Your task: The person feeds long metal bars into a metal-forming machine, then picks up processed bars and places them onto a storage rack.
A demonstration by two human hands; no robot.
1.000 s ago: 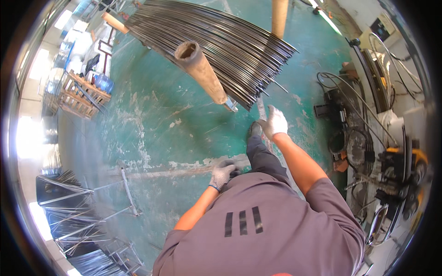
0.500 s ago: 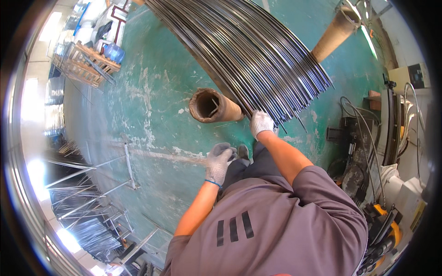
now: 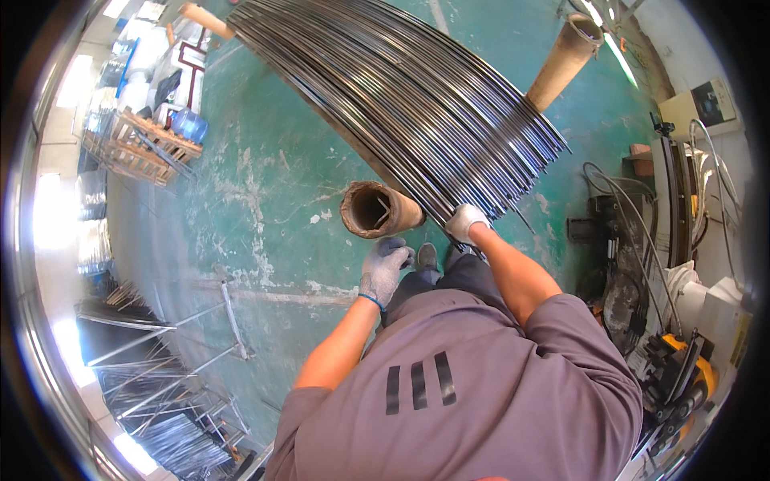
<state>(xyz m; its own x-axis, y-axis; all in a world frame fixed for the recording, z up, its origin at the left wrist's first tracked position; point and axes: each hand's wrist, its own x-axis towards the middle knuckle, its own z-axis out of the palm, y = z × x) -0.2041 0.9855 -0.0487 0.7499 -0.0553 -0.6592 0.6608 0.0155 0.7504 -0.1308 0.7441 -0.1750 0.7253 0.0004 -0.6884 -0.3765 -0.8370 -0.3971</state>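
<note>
A wide layer of long, thin, shiny metal rods [image 3: 401, 104] stretches from the far left toward me, lying across cardboard tubes. My right hand [image 3: 467, 223], in a white knit glove, is closed around the near ends of rods at the layer's left edge; a few tips stick out below it. How many it grips is hidden. My left hand [image 3: 383, 268], in a greyish glove with a blue cuff edge, hangs just below the open end of a thick brown cardboard tube [image 3: 405, 212]. Its fingers are loosely bent and apart, with nothing visible in them.
Another cardboard tube [image 3: 565, 60] juts out at the far right of the rods. A wooden pallet [image 3: 144, 148] with a blue water bottle [image 3: 189, 126] stands far left. Metal racks [image 3: 172, 329] line the left; a machine with hoses [image 3: 626, 240] stands right. The green floor [image 3: 273, 208] is worn.
My right hand has drawn slightly nearer to me, and rod tips now show below it. The left hand has risen a little toward the near tube. The whole view has shifted slightly.
</note>
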